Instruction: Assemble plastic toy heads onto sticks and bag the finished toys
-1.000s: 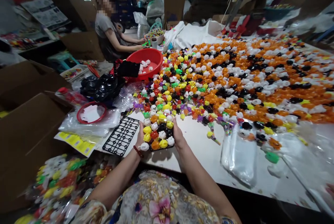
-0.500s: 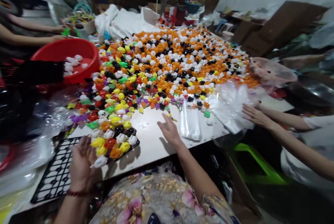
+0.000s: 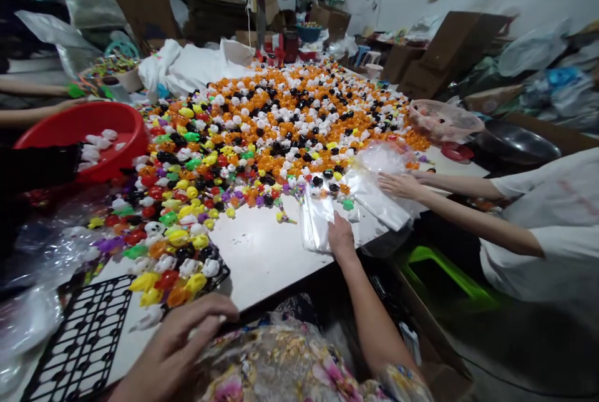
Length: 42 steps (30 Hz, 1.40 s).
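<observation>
My right hand lies at the right edge of a stack of clear plastic bags, its fingers bent and pressed on the film. My left hand hangs near the table's front edge, index finger stretched forward, thumb slightly apart from it. A pale speck shows between them, too small to name. Beyond that hand, a black plastic grid tray carries small toy heads in yellow, white, orange and black at its right part; its left part is bare. One white toy lies by the tray's front.
A big heap of small plastic toys covers the table. A red tub with white pieces stands left. On the right, a co-worker's hands rest on more clear bags. A green stool is below.
My right hand has moved right, from bare table onto the bag stack. My left hand has left the tray's side and come nearer my body. The view has turned right.
</observation>
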Tool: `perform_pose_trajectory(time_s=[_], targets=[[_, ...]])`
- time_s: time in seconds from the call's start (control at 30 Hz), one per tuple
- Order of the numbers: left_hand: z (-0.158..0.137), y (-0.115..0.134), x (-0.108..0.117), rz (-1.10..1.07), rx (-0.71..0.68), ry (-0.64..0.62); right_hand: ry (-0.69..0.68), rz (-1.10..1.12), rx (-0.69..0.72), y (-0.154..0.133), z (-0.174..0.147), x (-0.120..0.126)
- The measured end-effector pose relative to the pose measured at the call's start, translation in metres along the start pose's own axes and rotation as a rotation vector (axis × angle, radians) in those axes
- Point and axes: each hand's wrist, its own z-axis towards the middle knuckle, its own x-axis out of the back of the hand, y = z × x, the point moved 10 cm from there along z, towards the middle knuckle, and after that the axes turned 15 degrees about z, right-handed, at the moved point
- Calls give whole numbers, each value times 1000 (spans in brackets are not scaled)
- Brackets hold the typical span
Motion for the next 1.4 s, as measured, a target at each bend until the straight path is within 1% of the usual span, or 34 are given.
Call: perform_pose_trajectory(time_s=[0.1, 0.13, 0.17, 0.2, 0.27, 0.33, 0.37, 0.43, 0.5, 0.53, 0.6, 0.7, 0.8, 0.93, 1.03, 1.1, 1.17, 1.23, 1.3, 1.4], targets=[[35, 42, -55, -73, -95, -375, 4, -41, -23, 2, 5, 8], [45, 49, -70, -118, -104, -429, 4, -51, -30, 3, 6, 11], [57, 54, -83, -155, -106, -447, 3, -62, -39, 3, 6, 13], [68, 56, -95, -183, -102, -438, 0, -76, -51, 4, 6, 15], [91, 57, -116, -214, -109, -389, -13, -103, -72, 4, 6, 18], [113, 57, -133, -186, -133, -302, -33, -120, -75, 1, 7, 20], [125, 60, -137, -154, -169, -227, -45, -125, -67, -2, 9, 22], [145, 68, -139, -72, -278, -24, -68, -128, -30, -12, 17, 24], [158, 78, -141, 43, -403, 154, -88, -124, 25, -25, 30, 27], [163, 82, -145, 111, -451, 217, -97, -120, 52, -31, 38, 28], [170, 87, -157, 244, -521, 284, -115, -111, 90, -41, 55, 30], [176, 88, -176, 370, -577, 304, -159, -99, 100, -48, 77, 25], [175, 84, -185, 397, -597, 330, -205, -72, 93, -55, 87, 11], [173, 82, -183, 326, -619, 366, -257, 33, 117, -84, 86, -23], [173, 83, -180, 278, -617, 348, -291, 146, 117, -105, 88, -44], [174, 84, -179, 262, -612, 329, -276, 205, 66, -106, 96, -50], [174, 84, -177, 245, -598, 315, -252, 248, -14, -100, 105, -52], [175, 83, -176, 222, -577, 302, -259, 291, -68, -98, 110, -58], [176, 82, -173, 186, -560, 291, -298, 347, -68, -106, 110, -67], [178, 79, -172, 127, -546, 251, -358, 436, -8, -126, 99, -78]])
